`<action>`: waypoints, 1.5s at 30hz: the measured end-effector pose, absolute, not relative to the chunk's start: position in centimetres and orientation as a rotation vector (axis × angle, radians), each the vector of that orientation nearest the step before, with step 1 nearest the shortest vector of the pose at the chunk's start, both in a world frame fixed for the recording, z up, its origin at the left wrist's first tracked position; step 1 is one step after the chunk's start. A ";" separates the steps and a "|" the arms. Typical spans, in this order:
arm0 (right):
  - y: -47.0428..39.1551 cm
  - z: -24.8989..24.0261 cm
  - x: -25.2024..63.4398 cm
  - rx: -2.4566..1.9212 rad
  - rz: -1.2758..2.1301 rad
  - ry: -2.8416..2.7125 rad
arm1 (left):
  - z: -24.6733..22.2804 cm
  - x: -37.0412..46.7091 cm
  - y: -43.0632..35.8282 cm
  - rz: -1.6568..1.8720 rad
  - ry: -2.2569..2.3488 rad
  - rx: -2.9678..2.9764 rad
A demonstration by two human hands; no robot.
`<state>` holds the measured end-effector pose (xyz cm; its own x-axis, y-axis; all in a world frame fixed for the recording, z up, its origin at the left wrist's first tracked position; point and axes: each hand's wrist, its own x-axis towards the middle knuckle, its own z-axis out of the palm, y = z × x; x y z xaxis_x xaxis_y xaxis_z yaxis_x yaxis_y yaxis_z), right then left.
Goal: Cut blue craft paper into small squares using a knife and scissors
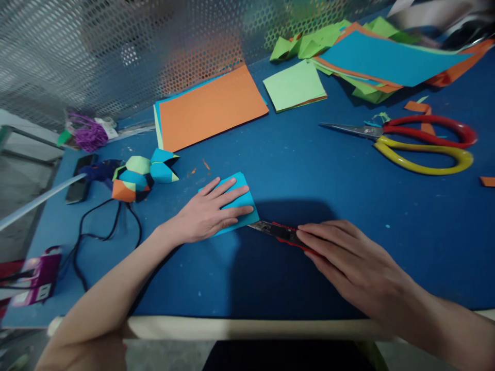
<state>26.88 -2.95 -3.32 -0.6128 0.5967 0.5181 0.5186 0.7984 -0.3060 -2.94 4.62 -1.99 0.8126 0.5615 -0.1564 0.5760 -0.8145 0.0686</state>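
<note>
L hand [216, 208] lies flat, fingers a bit apart, on the blue paper [244, 201] approx. mid-desk [309, 165]; R hand [344, 252] is clamped on a red/blk cutter [286, 234] at the paper's 4 o'clock, blade tip at its nr. corner. Rel. to paper: orange sheet [212, 111] at 12 o'clock, lt. green stack [296, 85] at 1, scissors [373, 132] w/ red + yellow handles btw. 2 & 3, multicol. paper model [135, 178] btw. 9 & 10.

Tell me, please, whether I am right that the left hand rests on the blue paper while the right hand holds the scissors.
Not quite: the head view shows the right hand holding a red-and-black cutter, not the scissors. The left hand does rest on the blue paper.
</note>
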 end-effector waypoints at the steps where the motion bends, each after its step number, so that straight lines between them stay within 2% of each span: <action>1: -3.0 -3.3 26.8 -0.814 0.167 -2.364 | -2.0 -3.0 4.6 -0.197 0.909 2.881; 45: -2.6 -2.7 24.5 -0.771 0.243 -2.295 | -2.0 -2.9 4.6 -0.170 0.906 2.851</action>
